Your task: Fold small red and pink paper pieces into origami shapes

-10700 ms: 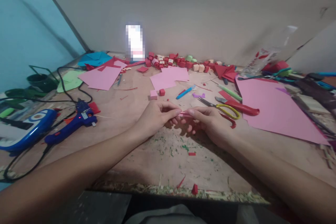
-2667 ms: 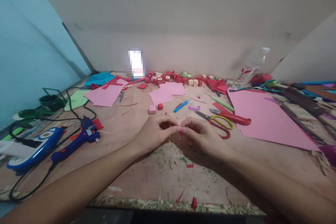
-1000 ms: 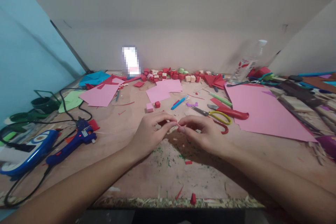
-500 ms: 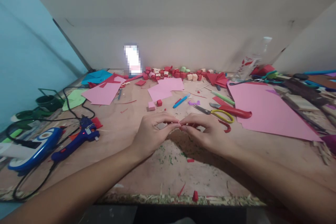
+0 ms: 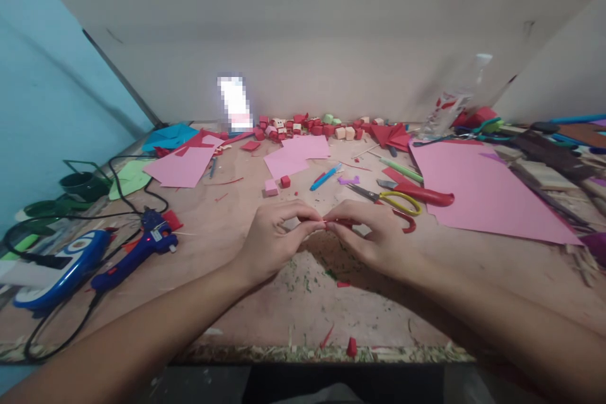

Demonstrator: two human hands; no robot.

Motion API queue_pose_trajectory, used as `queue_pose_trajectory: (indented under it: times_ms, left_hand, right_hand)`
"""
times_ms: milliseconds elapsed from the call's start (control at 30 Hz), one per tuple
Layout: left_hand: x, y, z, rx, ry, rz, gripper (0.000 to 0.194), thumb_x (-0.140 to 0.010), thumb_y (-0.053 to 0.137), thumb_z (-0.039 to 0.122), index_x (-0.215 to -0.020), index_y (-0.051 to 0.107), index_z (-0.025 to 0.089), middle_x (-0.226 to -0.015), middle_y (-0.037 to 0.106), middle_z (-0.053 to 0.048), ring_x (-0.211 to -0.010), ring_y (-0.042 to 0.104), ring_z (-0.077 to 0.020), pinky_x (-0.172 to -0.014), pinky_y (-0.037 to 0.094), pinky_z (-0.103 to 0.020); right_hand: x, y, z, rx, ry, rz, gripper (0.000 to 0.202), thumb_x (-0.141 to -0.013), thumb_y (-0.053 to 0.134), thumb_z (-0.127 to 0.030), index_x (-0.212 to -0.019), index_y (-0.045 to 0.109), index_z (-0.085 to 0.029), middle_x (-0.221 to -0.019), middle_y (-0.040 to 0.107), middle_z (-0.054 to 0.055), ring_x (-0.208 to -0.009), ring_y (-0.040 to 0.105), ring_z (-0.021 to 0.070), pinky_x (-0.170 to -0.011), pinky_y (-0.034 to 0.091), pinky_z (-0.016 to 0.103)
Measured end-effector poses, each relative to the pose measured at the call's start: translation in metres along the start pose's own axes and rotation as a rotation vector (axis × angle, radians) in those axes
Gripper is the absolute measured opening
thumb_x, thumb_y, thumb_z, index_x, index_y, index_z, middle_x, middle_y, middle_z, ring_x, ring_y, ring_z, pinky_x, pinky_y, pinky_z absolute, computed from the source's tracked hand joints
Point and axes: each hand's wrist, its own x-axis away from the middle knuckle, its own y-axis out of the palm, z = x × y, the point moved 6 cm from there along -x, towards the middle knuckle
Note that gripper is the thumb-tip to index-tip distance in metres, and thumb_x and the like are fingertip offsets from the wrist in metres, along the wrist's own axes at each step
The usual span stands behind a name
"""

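Note:
Over the middle of the table, my left hand (image 5: 280, 237) and my right hand (image 5: 372, 233) meet fingertip to fingertip. Both are closed in a pinch on a small strip of red paper (image 5: 343, 222), mostly hidden by the fingers. Just beyond the hands sit a pink paper cube (image 5: 271, 187) and a smaller red one (image 5: 285, 182). Scissors with yellow and red handles (image 5: 401, 203) lie beyond my right hand, beside a red-handled cutter (image 5: 428, 196). A red paper scrap (image 5: 343, 284) rests on the table below my fingers.
A blue glue gun (image 5: 135, 255) with its black cord lies at the left. Pink sheets (image 5: 487, 196) cover the right side. Many small paper cubes (image 5: 315, 126) line the back, between a lit phone (image 5: 235, 104) and a clear bottle (image 5: 457, 98). A blue pen (image 5: 326, 177) lies mid-table.
The view has shifted slightly. Both hands keep their pinch in nearly the same place, and more of the red strip shows by my right fingers.

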Motion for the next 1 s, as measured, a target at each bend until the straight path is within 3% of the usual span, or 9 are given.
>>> queue_pose_trajectory:
  times_ms: [300,567,800,1000]
  left_hand:
    - [-0.0014,0.0004,0.0025,0.052,0.022,-0.046,0.006,-0.086,0.078,0.019,-0.08,0.079,0.017,-0.081,0.079,-0.004,-0.073,0.07,-0.0156,-0.072,0.055,-0.026]
    - [-0.0022,-0.0001,-0.0034,0.105,-0.056,-0.058,0.003,-0.085,0.08,0.02,-0.084,0.079,0.017,-0.082,0.077,-0.003,-0.075,0.068,-0.0146,-0.071,0.052,-0.025]
    - [-0.0007,0.0016,0.0021,0.159,-0.024,-0.071,0.006,-0.084,0.08,0.015,-0.078,0.077,0.016,-0.079,0.077,-0.003,-0.072,0.069,-0.0132,-0.069,0.054,-0.024]
    - [-0.0016,0.0001,0.0036,0.153,0.054,-0.147,0.006,-0.087,0.074,0.011,-0.086,0.079,0.015,-0.085,0.079,-0.006,-0.077,0.071,-0.0141,-0.074,0.056,-0.025]
  right_hand:
    - [0.0004,-0.0016,-0.0016,0.007,-0.025,0.021,0.011,-0.097,0.06,-0.017,-0.096,0.071,-0.019,-0.085,0.075,0.005,-0.075,0.067,0.0161,-0.069,0.052,0.029]
    - [0.0005,-0.0031,-0.0056,0.014,-0.069,0.012,0.011,-0.096,0.06,-0.016,-0.095,0.071,-0.019,-0.083,0.074,0.004,-0.071,0.065,0.0148,-0.065,0.05,0.028]
    - [0.002,-0.003,-0.0036,0.007,-0.054,0.03,0.01,-0.095,0.061,-0.015,-0.094,0.07,-0.019,-0.082,0.073,0.003,-0.072,0.065,0.0148,-0.067,0.05,0.028]
    - [0.003,-0.0048,-0.0087,0.019,-0.073,0.041,0.01,-0.095,0.062,-0.014,-0.092,0.071,-0.017,-0.078,0.071,0.003,-0.068,0.063,0.0132,-0.064,0.048,0.026]
